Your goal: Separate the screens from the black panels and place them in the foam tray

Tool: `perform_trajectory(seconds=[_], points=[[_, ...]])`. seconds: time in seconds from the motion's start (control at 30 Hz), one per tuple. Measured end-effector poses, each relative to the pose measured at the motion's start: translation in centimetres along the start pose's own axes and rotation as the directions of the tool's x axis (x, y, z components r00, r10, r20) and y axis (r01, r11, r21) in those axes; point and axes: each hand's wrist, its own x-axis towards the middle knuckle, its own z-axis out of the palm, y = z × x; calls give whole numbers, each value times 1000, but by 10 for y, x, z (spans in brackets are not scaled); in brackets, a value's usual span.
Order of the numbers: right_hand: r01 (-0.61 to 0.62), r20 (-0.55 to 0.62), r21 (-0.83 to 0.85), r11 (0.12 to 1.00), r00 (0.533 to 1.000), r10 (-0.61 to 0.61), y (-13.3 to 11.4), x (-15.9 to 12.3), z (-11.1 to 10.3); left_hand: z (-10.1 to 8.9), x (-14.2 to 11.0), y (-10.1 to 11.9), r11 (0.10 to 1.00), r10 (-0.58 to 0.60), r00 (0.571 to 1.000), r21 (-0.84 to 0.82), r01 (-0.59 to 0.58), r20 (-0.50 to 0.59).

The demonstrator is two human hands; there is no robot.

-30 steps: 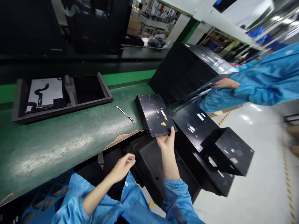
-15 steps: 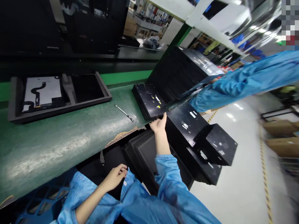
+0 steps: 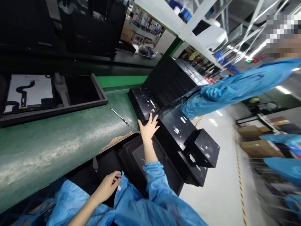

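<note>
My right hand reaches forward with fingers spread, at the near edge of a flat black metal panel on the bench; whether the fingertips touch it I cannot tell. The panel bears small white and yellow stickers. Low in front of my blue smock is my left hand, its fingers curled in, nothing visible in them. A slim metal tool, like a double-ended wrench, lies on the green bench left of my right hand.
A grey foam tray holding screen parts sits on the bench. Black boxes stand stacked to the right, beside a taller black stack. A co-worker's blue sleeve extends over them. Dark frames lean below the bench edge.
My right hand has gone from fingers hooked at the panel's edge to fingers spread. My left hand stays curled by the smock. The view has turned right.
</note>
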Motion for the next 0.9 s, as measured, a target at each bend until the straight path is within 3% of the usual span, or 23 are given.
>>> perform_trajectory(seconds=[0.13, 0.3, 0.4, 0.6, 0.7, 0.8, 0.83, 0.9], points=[[35, 33, 110, 993, 999, -39, 13, -6, 12, -6, 3, -4, 999, -20, 1000, -38, 21, 12], [63, 125, 94, 994, 989, -75, 27, 33, 16, -12, 2, -7, 996, -26, 999, -87, 30, 46], [69, 145, 111, 991, 986, -85, 19, 49, 22, -13, 3, -7, 995, -22, 999, -92, 26, 50], [34, 135, 129, 991, 989, -52, -2, 49, 24, -12, 2, -2, 997, 21, 999, -79, -19, 25], [2, 181, 78, 997, 983, -16, -9, 54, 5, -12, -6, -3, 999, 46, 999, -9, -46, -19], [34, 210, 41, 999, 977, -42, -28, 54, -37, -13, -17, -4, 994, 78, 992, 78, -70, -101], [74, 192, 92, 993, 977, -90, -37, 48, -54, -14, -21, -4, 993, 85, 987, 96, -73, -135], [286, 125, 349, 892, 930, -347, -53, 23, -90, -18, -26, -6, 994, 69, 977, 98, -50, -200]])
